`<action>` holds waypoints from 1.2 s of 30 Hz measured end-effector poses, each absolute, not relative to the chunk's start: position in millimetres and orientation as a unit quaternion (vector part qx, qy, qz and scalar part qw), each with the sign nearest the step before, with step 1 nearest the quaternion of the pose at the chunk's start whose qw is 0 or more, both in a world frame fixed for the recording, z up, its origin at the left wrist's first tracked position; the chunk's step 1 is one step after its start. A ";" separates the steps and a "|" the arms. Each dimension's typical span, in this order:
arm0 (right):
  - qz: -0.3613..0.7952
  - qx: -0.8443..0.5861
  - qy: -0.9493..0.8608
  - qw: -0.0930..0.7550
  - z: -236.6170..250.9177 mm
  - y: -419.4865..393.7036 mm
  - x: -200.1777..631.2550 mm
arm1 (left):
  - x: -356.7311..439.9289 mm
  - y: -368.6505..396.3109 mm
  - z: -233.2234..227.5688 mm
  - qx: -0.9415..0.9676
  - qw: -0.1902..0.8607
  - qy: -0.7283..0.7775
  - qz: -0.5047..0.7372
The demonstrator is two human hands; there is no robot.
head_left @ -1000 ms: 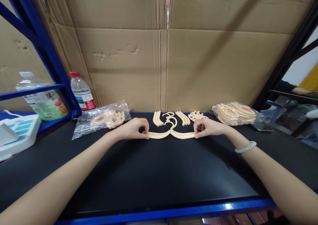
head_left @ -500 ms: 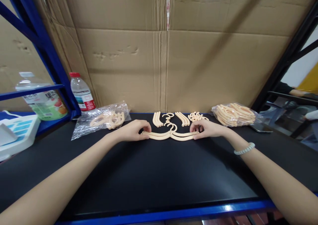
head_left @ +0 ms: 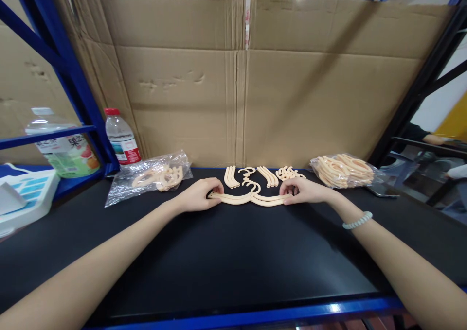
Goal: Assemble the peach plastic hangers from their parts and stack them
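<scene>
Both hands are engaged on two cream hangers (head_left: 235,200), set close together one behind the other at the middle of the black tabletop (head_left: 237,257), their hooks pointing toward the cardboard wall (head_left: 175,92). The left hand (head_left: 199,194) pinches the hangers' left ends between thumb and fingers; the right hand (head_left: 305,190) pinches the right ends likewise, its fingers curled. Whether the hangers rest on the tabletop or are slightly raised cannot be determined. A pale beaded bracelet (head_left: 357,220) is worn on the right wrist. Just behind the hangers lie, from left to right, a row of curved strips (head_left: 231,177), some loose hooks (head_left: 249,170), a second row of strips (head_left: 267,177) and a heap of small parts (head_left: 288,172), partly behind the right hand. A clear bag of cream parts (head_left: 170,176) lies beyond the left hand; a fuller bag (head_left: 341,170) lies beyond the right. A red-capped bottle (head_left: 124,140) stands at far left.
</scene>
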State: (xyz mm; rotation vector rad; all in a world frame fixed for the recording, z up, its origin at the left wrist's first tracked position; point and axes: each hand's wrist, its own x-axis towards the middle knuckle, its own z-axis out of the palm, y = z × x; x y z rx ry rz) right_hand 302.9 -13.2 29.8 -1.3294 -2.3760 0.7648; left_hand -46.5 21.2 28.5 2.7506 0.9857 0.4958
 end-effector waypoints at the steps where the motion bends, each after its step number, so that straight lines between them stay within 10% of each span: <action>1: 0.267 -0.466 -0.829 0.155 30.0 -13.5 302.6 | -46.2 21.5 26.4 0.923 0.087 0.334 0.171; 36: 0.257 -0.463 -0.830 0.174 16.8 -14.7 298.0 | -45.3 23.4 7.4 0.907 0.082 0.333 0.245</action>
